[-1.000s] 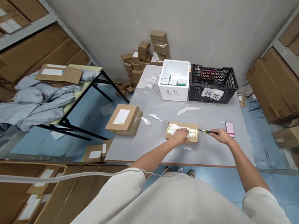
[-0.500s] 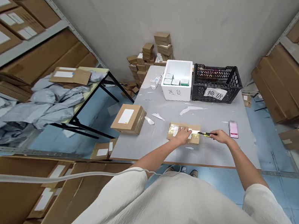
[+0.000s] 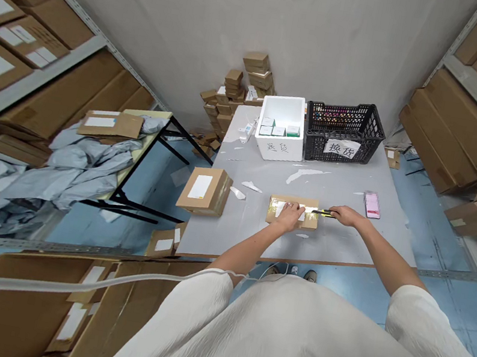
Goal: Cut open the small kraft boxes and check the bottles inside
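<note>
A small flat cardboard box with shiny tape and a white label lies on the grey table. On top of it rests my left hand, fingers spread over the label and tape, pressing rather than gripping. My right hand is closed round a black and yellow utility knife. Its tip points left and reaches the right end of the box, at the tape. Whether the blade is cutting in is too small to tell.
A taped carton sits left on the table. Behind are a white foam box holding small boxes and a black crate. A phone lies right. Paper scraps dot the tabletop; a white cable crosses in front.
The knife and my right hand have shifted slightly left, so the tip lies further over the box's end. My left hand stays on the box, with slightly moved fingers.
</note>
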### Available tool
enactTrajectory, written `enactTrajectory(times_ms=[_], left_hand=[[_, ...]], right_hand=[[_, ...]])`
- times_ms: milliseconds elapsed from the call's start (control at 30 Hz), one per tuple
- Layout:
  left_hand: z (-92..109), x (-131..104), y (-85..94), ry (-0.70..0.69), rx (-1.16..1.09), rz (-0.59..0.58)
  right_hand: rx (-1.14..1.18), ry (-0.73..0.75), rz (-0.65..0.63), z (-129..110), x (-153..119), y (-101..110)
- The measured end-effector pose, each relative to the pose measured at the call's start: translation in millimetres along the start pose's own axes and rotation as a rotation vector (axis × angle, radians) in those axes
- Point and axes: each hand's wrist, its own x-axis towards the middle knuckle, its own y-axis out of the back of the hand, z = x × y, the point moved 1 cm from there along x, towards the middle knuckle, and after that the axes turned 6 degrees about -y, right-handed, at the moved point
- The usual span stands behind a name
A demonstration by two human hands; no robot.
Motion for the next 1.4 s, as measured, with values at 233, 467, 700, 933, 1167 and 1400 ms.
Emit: enactTrajectory(times_ms=[233,467,700,933,1167,1400], left_hand=[[-1,4,3.3,-0.008,0.003,-0.018],[-4,5,0.8,0.01,-0.016,-0.022],[-2,9,8.3,0.1,-0.094,0.159],[0,27,11.8,0.081,-0.067,0.134],[1,36,3.7,0.056,-0.019,0.153],[7,26,-13.3,0.063,0.005,0.212]], right_hand=[[0.347,-0.072,-0.186,8,-23,-16],[0.542,-0.16,-0.04,21,-46,-37],[0.612,-0.212,0.168,16,-52,-51],[0.151,-0.034,0.259,-3,-63,-38],[-0.082,-0.05,0.236,-6,-60,-35],[-0.027,-0.059,0.313,-7,-64,-51]])
